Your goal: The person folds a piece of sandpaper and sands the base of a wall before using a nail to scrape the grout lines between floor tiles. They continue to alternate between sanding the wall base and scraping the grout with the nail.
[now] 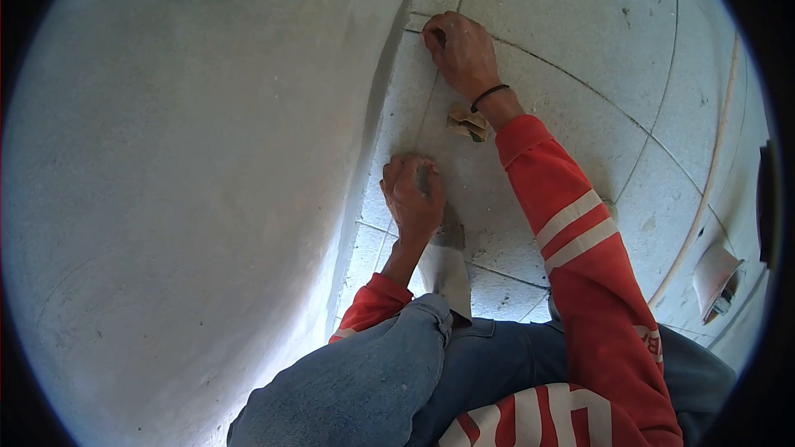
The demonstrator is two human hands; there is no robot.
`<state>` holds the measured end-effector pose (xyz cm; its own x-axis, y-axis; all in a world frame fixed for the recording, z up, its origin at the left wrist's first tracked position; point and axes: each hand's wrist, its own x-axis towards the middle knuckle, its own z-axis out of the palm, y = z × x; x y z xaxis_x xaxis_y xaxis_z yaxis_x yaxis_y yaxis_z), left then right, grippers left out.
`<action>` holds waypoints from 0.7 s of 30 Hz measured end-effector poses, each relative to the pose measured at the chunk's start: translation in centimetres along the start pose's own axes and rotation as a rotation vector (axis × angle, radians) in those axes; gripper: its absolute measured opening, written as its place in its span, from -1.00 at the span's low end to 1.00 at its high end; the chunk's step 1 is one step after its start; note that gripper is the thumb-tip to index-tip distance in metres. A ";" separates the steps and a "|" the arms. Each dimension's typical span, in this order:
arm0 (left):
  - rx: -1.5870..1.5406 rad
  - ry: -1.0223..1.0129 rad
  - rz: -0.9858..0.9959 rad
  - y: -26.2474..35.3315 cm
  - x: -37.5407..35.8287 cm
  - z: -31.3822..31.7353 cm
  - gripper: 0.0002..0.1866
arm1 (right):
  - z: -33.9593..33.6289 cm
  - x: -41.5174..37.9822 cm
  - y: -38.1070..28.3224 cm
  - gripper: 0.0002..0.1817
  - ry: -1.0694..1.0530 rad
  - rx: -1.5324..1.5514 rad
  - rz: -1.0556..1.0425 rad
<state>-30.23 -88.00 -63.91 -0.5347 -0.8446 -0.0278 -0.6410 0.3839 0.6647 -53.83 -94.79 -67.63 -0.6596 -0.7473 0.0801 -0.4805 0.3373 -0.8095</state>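
Note:
My right hand (pixel 465 54), with a dark band at its wrist, is closed over the tiled floor (pixel 571 41) near the foot of the wall. Its fingertips touch the floor by a joint between tiles; anything between them is too small to make out. Closer to my knees, my left hand (pixel 413 194) rests with curled fingers on the floor beside the wall; what it may hold is hidden. A small brown folded piece (pixel 469 122), like cardboard, lies between the two hands, just below my right wrist.
A plain grey wall (pixel 207 132) rises at the left. My shoe (pixel 448 237) stands just below my left hand. Off to the right, a long thin hose or cord (pixel 710 174) crosses the tiles, and a pale cone-shaped container (pixel 714 280) lies on its side.

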 end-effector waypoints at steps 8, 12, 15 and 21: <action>-0.001 -0.055 -0.067 -0.8 -0.3 0.2 -0.87 | 0.2 -0.8 0.0 -0.92 -0.021 -0.014 -0.028; 0.000 -0.083 -0.086 -0.7 -0.4 0.0 -0.87 | 0.3 -1.2 0.0 -0.93 -0.009 -0.003 -0.060; 0.003 -0.079 -0.088 -0.6 -0.4 0.1 -0.87 | 0.5 -1.7 -0.1 -0.93 -0.010 -0.002 -0.070; 0.003 -0.064 -0.076 -0.7 -0.3 0.3 -0.87 | 0.5 -2.7 -0.6 -0.94 -0.021 0.029 -0.089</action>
<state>-29.73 -87.88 -64.61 -0.5182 -0.8459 -0.1259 -0.6826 0.3204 0.6568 -51.46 -93.27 -67.64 -0.6027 -0.7854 0.1407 -0.5194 0.2523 -0.8164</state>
